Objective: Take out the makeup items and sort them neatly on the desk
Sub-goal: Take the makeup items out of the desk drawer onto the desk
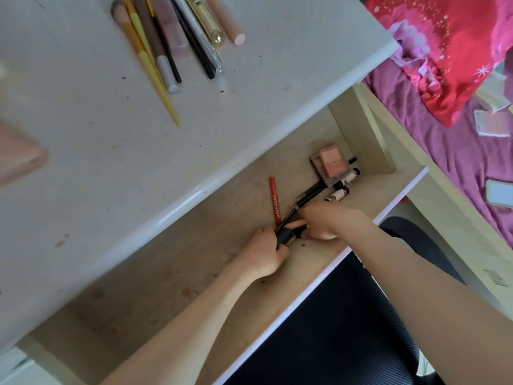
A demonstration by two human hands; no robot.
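Observation:
Both hands are down in the open drawer (166, 279). My left hand (266, 254) is closed around a bundle of black makeup items (286, 237) with a gold edge. My right hand (327, 220) touches the same bundle from the right, fingers on the black pencils (311, 193) that stick out of it. A red lip pencil (274, 201) lies just behind the hands. Further right in the drawer sit a pink compact (331, 163) and two small black-and-white tubes (342, 184). On the desk (83, 134) a row of brushes, pencils and tubes (172, 37) lies side by side.
A blurred pink object (19, 159) sits at the desk's left edge. A dark chair seat (347, 329) is below the drawer front. To the right is a bed with purple and red bedding (458, 79), a phone (499, 193) and a small card.

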